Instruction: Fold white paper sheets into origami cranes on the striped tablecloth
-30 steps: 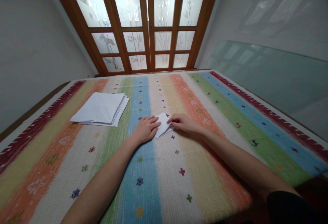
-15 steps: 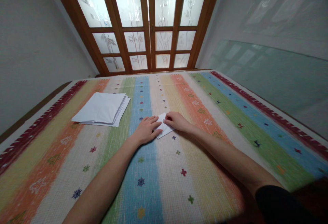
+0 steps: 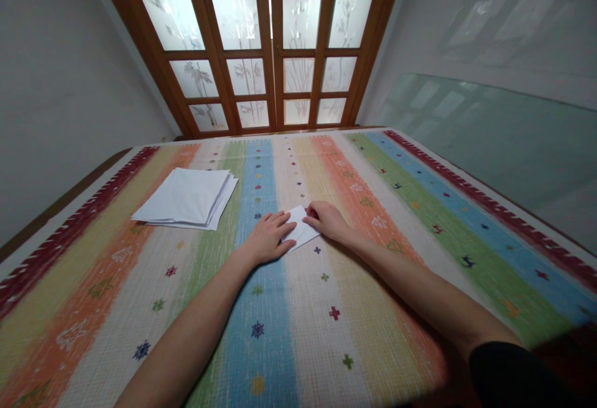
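A small folded white paper (image 3: pixel 301 232) lies on the striped cloth (image 3: pixel 326 333) near the middle of the table. My left hand (image 3: pixel 268 237) lies flat on the paper's left part, fingers stretched out and pressing it down. My right hand (image 3: pixel 326 220) rests at the paper's right edge with its fingers curled and pressed on the fold. Most of the paper is hidden under the two hands.
A stack of white paper sheets (image 3: pixel 186 198) lies on the cloth to the far left. Wooden doors with frosted glass panes (image 3: pixel 275 47) stand behind the table. A glass panel (image 3: pixel 489 140) runs along the wall on the right.
My right hand has slid slightly up and left along the paper's right edge, its fingers curling tighter. The left hand stays flat on the paper.
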### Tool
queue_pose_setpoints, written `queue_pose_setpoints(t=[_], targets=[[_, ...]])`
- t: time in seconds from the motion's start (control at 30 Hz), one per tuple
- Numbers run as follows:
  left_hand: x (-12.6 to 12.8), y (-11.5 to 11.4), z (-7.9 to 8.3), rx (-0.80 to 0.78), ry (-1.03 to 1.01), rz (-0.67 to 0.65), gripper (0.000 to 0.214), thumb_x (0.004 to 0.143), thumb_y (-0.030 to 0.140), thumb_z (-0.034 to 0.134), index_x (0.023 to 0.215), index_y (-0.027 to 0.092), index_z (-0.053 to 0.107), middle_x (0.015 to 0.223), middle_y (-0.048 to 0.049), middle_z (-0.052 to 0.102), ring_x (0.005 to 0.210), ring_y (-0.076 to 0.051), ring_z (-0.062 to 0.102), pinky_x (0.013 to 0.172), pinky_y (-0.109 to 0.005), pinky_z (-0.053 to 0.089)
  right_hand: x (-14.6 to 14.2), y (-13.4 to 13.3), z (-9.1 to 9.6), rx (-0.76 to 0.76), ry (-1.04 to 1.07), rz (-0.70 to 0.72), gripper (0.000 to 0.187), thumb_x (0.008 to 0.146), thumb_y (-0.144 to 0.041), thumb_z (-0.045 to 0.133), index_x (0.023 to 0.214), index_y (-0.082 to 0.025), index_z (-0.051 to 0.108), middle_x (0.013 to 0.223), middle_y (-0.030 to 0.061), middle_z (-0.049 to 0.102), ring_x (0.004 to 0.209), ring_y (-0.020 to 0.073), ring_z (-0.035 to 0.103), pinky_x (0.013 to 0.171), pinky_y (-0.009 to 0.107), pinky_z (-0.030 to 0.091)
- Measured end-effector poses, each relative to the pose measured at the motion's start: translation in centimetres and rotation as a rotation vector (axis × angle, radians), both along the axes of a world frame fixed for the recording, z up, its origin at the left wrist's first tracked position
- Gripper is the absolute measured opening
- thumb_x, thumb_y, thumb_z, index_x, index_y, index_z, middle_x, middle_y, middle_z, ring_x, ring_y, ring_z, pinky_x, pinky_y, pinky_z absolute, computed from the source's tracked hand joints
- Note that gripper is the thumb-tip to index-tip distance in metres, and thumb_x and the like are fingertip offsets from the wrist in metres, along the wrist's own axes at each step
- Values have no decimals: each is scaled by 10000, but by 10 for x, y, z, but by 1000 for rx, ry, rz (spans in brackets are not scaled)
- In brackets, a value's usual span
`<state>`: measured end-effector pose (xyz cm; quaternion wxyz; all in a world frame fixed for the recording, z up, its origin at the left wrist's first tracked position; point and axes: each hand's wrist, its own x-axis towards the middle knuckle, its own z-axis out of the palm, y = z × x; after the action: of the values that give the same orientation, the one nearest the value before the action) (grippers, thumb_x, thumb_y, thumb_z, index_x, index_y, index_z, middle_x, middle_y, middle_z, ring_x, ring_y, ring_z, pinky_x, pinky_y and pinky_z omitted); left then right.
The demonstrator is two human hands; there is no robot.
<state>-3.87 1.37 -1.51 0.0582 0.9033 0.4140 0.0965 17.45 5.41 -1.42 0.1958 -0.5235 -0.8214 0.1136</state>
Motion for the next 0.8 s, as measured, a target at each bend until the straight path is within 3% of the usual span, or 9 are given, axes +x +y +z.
queue_pose_setpoints(t=[0.17,0.5,0.67,0.8], targets=[[0,0,1,-11,-17,1,446,897,386,534,1301,196,545,1428,-143,494,1354,-302,410,1104,-501,301,11,-2,-4,48,32,49,41,849,-201,632,840,-162,625,834,49,641,784,166,558,714,275,399],[-1,6,-7,-10,-72,-32,430,883,396,556,1247,168,575,1405,-134,526,1343,-280,437,1125,-460,324,16,-16,-15,270,-32,373,150,899,-165,560,931,-188,705,966,83,689,901,204,583,824,335,430],[-3,7,-8,-35,-50,-24,366,964,273,380,1252,185,589,1424,-107,514,1356,-243,428,1122,-455,329,14,-19,-13,290,-127,357,177,919,-186,537,951,-186,711,999,85,699,943,217,582,859,363,415],[-1,6,-9,-33,-19,-1,392,961,260,377,1312,186,537,1449,-108,486,1373,-251,402,1129,-479,309,8,-29,-7,262,-167,306,214,941,-281,525,959,-166,704,998,100,688,987,234,569,868,370,403]])
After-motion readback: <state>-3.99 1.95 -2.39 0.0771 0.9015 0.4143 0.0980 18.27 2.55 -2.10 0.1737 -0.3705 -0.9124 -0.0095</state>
